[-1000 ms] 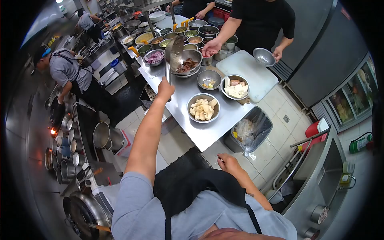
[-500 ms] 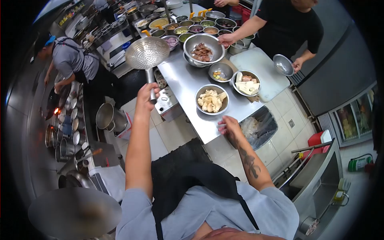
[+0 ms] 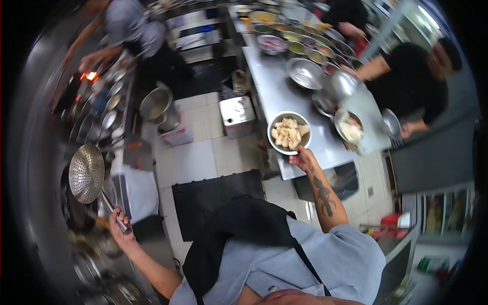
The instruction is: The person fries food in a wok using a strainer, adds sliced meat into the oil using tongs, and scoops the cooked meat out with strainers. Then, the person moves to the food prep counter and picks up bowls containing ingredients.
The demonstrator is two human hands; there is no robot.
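My left hand (image 3: 120,223) is wrapped round the handle of a perforated strainer ladle (image 3: 87,173), raised at the left above the stove side. At the near end of the steel table (image 3: 264,84), my right hand (image 3: 304,158) grips the rim of a metal bowl (image 3: 274,147). Pale yellow, lumpy chunks (image 3: 290,134) fill that bowl; their exact kind is unclear. Whether the bowl still rests on the table or is slightly lifted, I cannot tell. Beyond it stands another bowl with pale pieces (image 3: 349,127).
Across the table a co-worker (image 3: 417,86) tilts a metal bowl (image 3: 343,85) and holds a smaller bowl (image 3: 391,123). Another person (image 3: 134,28) works by a flame (image 3: 90,76). A tall pot (image 3: 156,108), a square tin (image 3: 237,114) and a black mat (image 3: 216,198) lie between.
My view has turned left. The strainer ladle has swung left and down toward the stove side. My right hand has taken hold of the bowl of chunks. The co-worker has tipped the large bowl.
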